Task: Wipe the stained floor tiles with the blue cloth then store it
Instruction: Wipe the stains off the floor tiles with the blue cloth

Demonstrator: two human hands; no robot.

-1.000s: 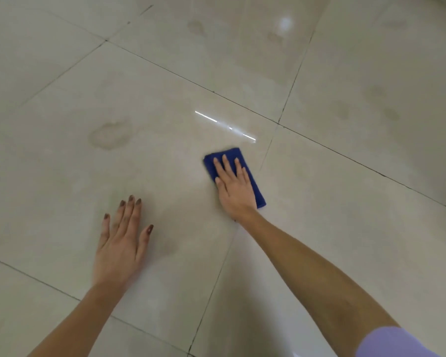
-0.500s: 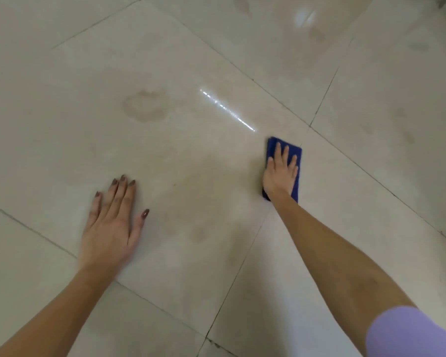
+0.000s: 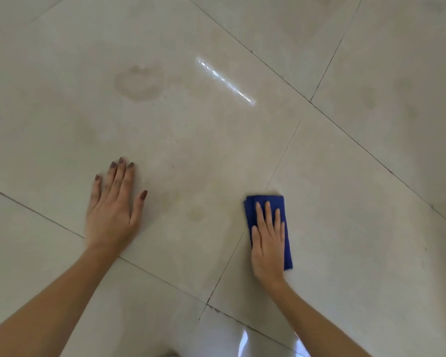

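Since the earlier frame the blue cloth point(image 3: 268, 228) has been dragged back toward the body, now sitting just right of a grout line. Going left to right: left hand point(image 3: 112, 210) flat and spread on the floor tiles point(image 3: 191, 140), holding nothing; ringed stain point(image 3: 138, 83) up ahead of it, fainter spot point(image 3: 196, 214) between the hands; right hand point(image 3: 268, 243) pressing flat on the cloth, long axis pointing away. Right's closer, so I'd guess the next swipe goes left

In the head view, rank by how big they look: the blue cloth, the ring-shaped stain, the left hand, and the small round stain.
1. left hand
2. ring-shaped stain and blue cloth, too close to rank; the right hand covers much of the cloth
3. small round stain
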